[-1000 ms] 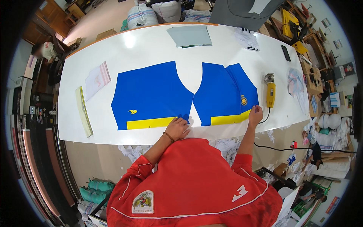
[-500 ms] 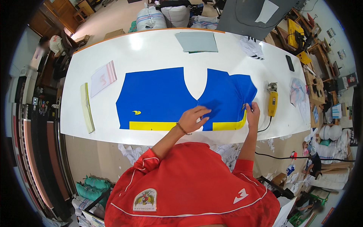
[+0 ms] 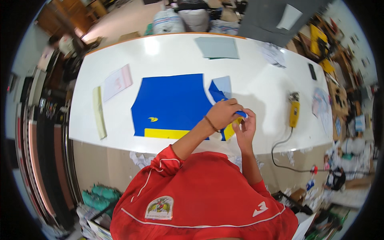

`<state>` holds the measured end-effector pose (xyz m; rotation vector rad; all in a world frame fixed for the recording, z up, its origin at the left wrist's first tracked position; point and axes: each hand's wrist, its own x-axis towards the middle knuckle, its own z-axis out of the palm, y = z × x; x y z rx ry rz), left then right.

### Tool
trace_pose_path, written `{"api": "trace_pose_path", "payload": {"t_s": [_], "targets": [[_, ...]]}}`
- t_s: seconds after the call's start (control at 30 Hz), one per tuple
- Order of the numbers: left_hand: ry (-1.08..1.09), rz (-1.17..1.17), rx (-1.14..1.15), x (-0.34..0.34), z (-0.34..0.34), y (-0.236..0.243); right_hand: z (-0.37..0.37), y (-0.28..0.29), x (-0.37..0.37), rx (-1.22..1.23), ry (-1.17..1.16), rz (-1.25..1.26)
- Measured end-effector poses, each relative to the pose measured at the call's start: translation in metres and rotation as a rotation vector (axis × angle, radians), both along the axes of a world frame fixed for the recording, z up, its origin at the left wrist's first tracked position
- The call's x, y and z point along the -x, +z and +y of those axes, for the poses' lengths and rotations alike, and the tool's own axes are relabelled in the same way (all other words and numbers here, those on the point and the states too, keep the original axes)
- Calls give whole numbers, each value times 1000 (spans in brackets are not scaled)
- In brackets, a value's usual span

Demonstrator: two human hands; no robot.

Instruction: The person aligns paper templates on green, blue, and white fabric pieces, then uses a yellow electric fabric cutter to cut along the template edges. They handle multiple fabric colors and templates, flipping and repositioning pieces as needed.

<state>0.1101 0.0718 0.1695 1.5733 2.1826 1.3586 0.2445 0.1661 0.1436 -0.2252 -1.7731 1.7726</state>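
Note:
A blue fabric panel (image 3: 170, 98) lies flat on the table, with a yellow strip (image 3: 168, 133) along its near edge and a small yellow mark at its lower left. To its right, a second blue fabric piece (image 3: 217, 93) is gathered up and folded over, its paler underside showing at the far end. My left hand (image 3: 224, 115) is closed on the folded part from above. Close beside it, my right hand (image 3: 246, 127) pinches the same piece near its yellow edging. The fingertips partly hide the fold.
On the white table (image 3: 264, 140) a yellow handheld electric cutter (image 3: 294, 112) trails its cord over the near edge. Grey-green sheets (image 3: 218, 48), a phone (image 3: 312, 72), a pale folded strip (image 3: 100, 114), pinkish sheets (image 3: 117, 83) and crumpled white fabric (image 3: 274, 55) lie around.
My right hand has come left, folding the right blue piece over toward my left hand. My left hand has shifted right and closed on it. The view has shifted slightly.

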Motion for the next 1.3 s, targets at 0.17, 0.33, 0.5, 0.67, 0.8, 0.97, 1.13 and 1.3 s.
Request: {"api": "trace_pose_path", "payload": {"t_s": [0.17,0.33,0.5,0.67,0.8,0.97,1.13,1.3], "targets": [[127,-29,-150,11,-35,52,-15,-48,-7,-126,118,-380],[366,-64,-373,49,-101,89,3,-44,-11,-98,270,-580],[522,-483,-323,102,-181,119,54,-18,24,-604,314,-490],[607,-292,-54,182,-239,103,75,-19,90,-513,-7,-385],[653,-125,100,252,-266,71,86,-17,159,-516,-136,-331],[889,296,-9,281,-298,84,31,54,190,-191,-176,-183],[1005,435,-243,210,-316,113,14,64,139,-69,-133,-209],[1096,182,-203,141,-361,25,-6,-11,79,15,159,-301]]}}
